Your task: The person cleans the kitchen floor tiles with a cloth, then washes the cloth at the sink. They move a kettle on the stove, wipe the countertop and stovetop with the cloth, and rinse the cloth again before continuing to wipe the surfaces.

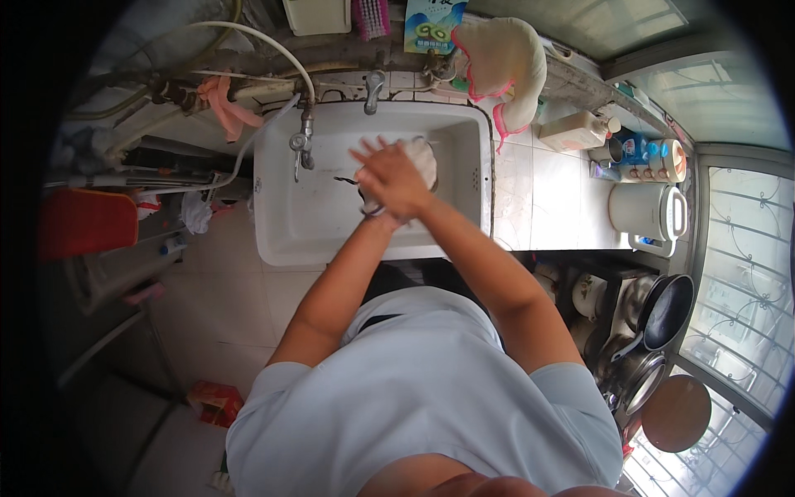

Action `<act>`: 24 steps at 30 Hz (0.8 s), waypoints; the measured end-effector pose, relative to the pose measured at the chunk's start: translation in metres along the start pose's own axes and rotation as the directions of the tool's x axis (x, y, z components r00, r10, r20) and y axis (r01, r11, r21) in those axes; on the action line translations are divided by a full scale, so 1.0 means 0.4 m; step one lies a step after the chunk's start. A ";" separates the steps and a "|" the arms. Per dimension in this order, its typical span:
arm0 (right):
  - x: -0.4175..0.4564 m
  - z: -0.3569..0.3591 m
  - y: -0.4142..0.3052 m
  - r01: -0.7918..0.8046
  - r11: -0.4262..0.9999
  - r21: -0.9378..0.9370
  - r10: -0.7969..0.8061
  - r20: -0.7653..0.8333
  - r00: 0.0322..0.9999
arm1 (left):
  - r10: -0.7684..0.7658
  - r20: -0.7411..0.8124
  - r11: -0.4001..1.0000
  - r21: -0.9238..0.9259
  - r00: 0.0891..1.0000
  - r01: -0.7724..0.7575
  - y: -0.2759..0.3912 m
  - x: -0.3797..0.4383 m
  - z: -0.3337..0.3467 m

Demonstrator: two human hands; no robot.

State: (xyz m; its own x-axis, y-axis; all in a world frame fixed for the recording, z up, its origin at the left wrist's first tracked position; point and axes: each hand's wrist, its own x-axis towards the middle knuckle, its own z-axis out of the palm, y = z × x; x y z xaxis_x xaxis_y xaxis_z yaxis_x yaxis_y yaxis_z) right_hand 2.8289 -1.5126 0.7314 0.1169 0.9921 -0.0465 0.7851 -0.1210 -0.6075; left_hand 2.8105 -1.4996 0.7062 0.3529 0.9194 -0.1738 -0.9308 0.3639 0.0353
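Note:
My right hand (394,177) lies over my left with its fingers spread, above the white sink basin (292,239). Beneath it, my left hand (390,219) is mostly hidden, so its grip cannot be seen. A pale, cloth-like item (422,160) shows behind and beside the hands; its exact kind is unclear. Something dark and cord-like (346,180) sticks out to the left of them. A band circles my left wrist. Two metal taps, one at the left (300,143) and one at the back (374,90), reach over the basin.
A white hose (239,155) curves left of the sink. On the tiled counter (515,211) at right stand a plastic bottle (571,132) and a white lidded appliance (643,211). A pale cloth with pink edging (525,68) hangs at the back. Pans (667,314) are racked below right.

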 end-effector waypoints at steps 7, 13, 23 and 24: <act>-0.017 0.049 0.063 -0.107 0.991 -0.077 0.081 -0.284 0.955 | -0.233 0.231 0.972 0.073 0.944 0.222 0.066 -0.018 -0.113; 0.084 -0.019 0.053 -0.131 0.991 -0.010 0.130 -0.048 0.990 | -0.226 0.055 0.974 0.021 0.973 0.225 0.046 0.037 0.016; -0.039 0.022 0.218 -0.131 -0.569 0.812 0.104 0.229 0.968 | -0.317 0.366 0.443 0.873 0.875 -0.205 0.090 0.083 0.024; -0.053 0.023 0.214 -0.106 -0.629 0.771 0.136 0.243 0.960 | -0.356 0.380 0.446 0.872 0.854 -0.202 0.084 0.095 -0.005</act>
State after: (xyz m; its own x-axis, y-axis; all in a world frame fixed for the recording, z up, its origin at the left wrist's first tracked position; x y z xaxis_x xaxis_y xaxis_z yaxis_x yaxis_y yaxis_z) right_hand 2.8880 -1.5434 0.6730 0.0716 0.9446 -0.3203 -0.9745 -0.0022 -0.2243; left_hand 2.7925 -1.4528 0.6986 0.6689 0.7120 0.2134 -0.4034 0.1066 0.9088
